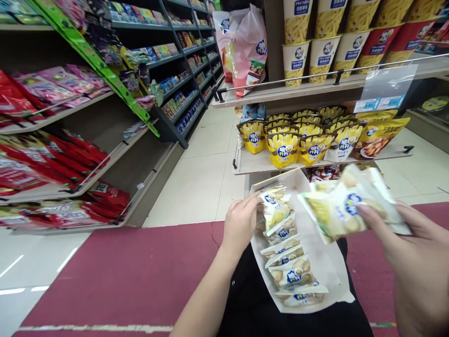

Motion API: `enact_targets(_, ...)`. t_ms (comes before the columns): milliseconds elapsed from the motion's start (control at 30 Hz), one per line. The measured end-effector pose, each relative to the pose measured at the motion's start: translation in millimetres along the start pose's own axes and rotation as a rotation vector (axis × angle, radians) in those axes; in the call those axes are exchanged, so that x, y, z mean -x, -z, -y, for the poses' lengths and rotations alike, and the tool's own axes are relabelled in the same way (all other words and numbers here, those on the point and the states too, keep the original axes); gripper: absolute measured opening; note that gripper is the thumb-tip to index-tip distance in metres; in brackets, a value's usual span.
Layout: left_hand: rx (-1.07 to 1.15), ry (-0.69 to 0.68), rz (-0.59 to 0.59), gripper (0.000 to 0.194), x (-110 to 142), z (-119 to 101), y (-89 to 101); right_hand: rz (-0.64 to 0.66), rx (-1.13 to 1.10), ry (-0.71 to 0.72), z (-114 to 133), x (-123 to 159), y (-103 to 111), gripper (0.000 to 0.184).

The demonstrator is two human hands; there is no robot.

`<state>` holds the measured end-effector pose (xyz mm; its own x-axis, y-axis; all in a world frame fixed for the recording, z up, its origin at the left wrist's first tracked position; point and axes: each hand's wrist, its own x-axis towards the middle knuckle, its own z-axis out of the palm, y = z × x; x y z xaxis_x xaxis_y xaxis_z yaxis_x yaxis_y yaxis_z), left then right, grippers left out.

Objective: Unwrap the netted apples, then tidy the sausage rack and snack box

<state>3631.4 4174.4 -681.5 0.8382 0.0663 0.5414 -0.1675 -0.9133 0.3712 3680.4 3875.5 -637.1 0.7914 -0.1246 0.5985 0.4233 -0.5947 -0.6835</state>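
A white open cardboard box (326,271) rests across my lap, tilted away from me. Small white-and-yellow snack packets (293,274) stand in a row along its left side, while the right part shows bare card. My left hand (240,220) reaches over the box's left wall, its fingertips closed on the edge of a snack packet (276,208) at the far end. Off to the right, my right hand (403,234) grips similar snack packets (345,206) above the box, thumb on the front one. They are slightly blurred, and their exact number is unclear.
Ahead, a low shelf (252,166) carries yellow snack pouches (284,147). Above it, a shelf with a wire rail (273,84) holds stacked cups (296,63) and a pink bag (242,47). Shelves of red packages (52,164) stand left. A dark red mat (140,276) covers the floor.
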Motion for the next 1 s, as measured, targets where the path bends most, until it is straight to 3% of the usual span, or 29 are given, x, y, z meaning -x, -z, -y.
enact_targets(100,-0.008,0.027,-0.147,0.021,16.4,8.6,2.0,0.154,0.037,0.298,29.3,-17.5,-29.4,0.014)
enact_targets(167,-0.015,0.039,-0.191,0.02,23.1,12.6,4.7,0.165,0.154,0.467,36.5,-26.0,-43.0,0.013)
enact_targets(300,-0.025,0.016,-0.196,0.02,28.8,16.8,12.0,0.114,0.44,0.664,42.5,-24.1,-57.3,0.008)
enact_targets(500,-0.009,-0.035,-0.211,0.019,28.3,13.5,16.5,0.226,0.464,1.044,46.9,-7.0,-87.9,0.027)
enact_targets(700,0.015,-0.027,-0.214,0.021,28.5,10.4,20.1,0.252,0.52,1.103,37.2,-21.8,-97.0,0.032)
enact_targets(867,0.024,-0.041,-0.207,0.021,28.5,9.3,20.2,0.39,0.466,1.212,30.2,-17.6,-101.7,0.03)
enact_targets(1000,0.038,-0.057,-0.213,0.022,27.3,8.0,18.3,0.409,0.453,1.115,24.7,-3.0,-116.8,0.027)
